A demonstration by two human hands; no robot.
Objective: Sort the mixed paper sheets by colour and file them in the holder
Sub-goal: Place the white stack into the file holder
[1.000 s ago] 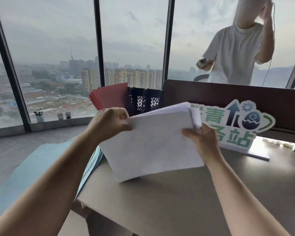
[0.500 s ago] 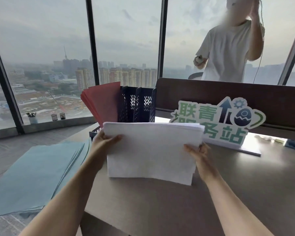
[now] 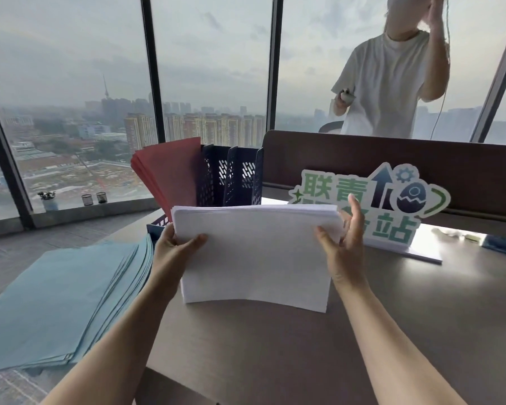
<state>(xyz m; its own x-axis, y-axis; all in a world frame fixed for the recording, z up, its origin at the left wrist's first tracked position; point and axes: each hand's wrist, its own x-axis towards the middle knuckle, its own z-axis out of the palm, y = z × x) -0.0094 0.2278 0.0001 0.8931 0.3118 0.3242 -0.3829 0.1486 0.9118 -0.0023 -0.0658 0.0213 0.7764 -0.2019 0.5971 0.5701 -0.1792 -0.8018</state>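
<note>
Sign (image 3: 371, 200) reads 联青, 站; hands (image 3: 173, 252) hold white stack (image 3: 257, 252).

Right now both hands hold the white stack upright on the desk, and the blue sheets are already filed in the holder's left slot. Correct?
Not quite. The head view shows red sheets in the holder; the blue sheets lie flat at the desk's left edge. The left hand and right hand do hold the white stack upright.

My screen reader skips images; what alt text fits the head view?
Two hands, left hand and right hand, hold a white paper stack upright on a brown desk, before a dark blue mesh file holder containing red sheets. Light blue sheets lie left.
</note>
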